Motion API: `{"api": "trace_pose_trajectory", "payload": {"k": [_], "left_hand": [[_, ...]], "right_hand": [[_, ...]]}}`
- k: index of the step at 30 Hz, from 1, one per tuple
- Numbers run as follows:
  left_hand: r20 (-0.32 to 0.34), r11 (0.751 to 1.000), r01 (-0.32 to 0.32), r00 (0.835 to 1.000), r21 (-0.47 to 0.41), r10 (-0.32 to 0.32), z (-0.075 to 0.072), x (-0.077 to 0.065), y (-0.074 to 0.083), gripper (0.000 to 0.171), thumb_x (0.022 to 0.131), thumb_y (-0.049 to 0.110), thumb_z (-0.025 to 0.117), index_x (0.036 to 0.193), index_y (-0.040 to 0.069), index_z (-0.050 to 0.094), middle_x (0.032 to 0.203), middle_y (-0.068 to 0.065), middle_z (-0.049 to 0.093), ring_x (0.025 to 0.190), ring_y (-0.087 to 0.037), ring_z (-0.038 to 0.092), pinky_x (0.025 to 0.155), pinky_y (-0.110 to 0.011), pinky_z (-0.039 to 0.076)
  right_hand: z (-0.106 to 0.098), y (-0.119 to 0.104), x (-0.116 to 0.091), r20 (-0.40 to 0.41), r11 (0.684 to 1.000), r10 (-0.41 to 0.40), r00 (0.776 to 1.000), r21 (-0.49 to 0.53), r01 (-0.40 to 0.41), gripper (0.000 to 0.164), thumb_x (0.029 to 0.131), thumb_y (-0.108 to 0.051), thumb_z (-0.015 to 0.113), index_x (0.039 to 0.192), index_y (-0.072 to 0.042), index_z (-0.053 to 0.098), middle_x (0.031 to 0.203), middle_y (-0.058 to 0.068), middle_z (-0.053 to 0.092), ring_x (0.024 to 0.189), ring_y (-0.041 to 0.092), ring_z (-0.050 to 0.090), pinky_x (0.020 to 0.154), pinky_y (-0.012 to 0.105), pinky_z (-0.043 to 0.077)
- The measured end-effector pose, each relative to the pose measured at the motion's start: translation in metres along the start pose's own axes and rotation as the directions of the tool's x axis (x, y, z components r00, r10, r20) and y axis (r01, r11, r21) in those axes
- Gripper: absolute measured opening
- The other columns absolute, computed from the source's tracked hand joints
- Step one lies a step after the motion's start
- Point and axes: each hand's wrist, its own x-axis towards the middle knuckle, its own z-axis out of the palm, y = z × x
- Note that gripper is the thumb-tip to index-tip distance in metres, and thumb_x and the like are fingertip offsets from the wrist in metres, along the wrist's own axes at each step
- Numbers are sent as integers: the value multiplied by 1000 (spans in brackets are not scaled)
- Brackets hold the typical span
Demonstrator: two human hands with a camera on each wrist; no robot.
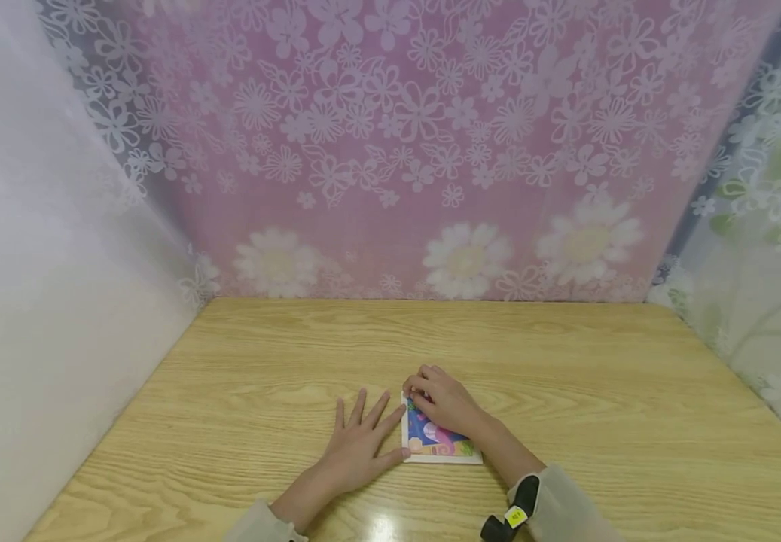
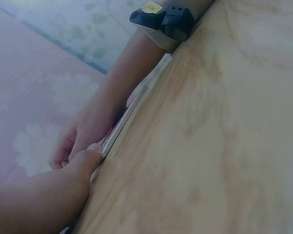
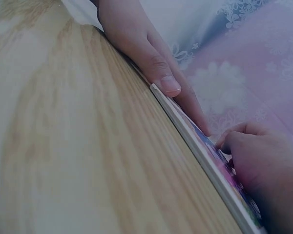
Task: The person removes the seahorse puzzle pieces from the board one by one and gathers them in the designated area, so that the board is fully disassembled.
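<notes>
Grip of the right hand (image 1: 446,403) is bent, its fingers curled over the far left corner of a picture board (image 1: 443,446); whether they pinch anything there I cannot tell, since the fingertips are hidden. Left hand (image 1: 356,448) is released, palm down with its fingers spread, its thumb at the board's near left corner and its index fingertip beside the left edge. The board lies flat on the wood-grained counter (image 1: 566,361), a little right of the middle, and shows a pink figure on blue above a sandy strip, with a white border around it. Its far right part is covered by the right hand and wrist. Farther back along that forearm, a black wrist device (image 1: 529,495) with a yellow label (image 1: 516,516) sits at the pale right sleeve (image 1: 569,508). A pink curtain (image 1: 417,188) with white flowers hangs behind the counter, a whitish cloth (image 1: 58,248) at left and a leaf-printed cloth (image 1: 776,248) at right.
</notes>
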Motion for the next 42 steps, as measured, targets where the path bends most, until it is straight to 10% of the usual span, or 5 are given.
{"api": "trace_pose_trajectory", "payload": {"k": [21, 42], "left_hand": [[0, 1000, 6, 1000, -8, -6, -3, 1, 1, 66, 92, 60, 29, 146, 21, 27, 151, -12, 14, 132, -47, 2, 95, -68, -4], [14, 1000, 16, 1000, -20, -16, -5, -1, 4, 67, 92, 60, 30, 146, 20, 29, 150, -12, 15, 132, -47, 3, 96, -67, -4]], "right_hand": [[-6, -1, 0, -7, 994, 41, 999, 103, -40, 7, 90, -13, 58, 93, -19, 59, 81, -14, 47, 74, 6, 41, 61, 23, 41], [-29, 8, -6, 208, 887, -15, 978, 454, -83, 33, 82, 11, 54, 112, -1, 63, 103, 9, 57, 89, 27, 49, 76, 30, 43]]}}
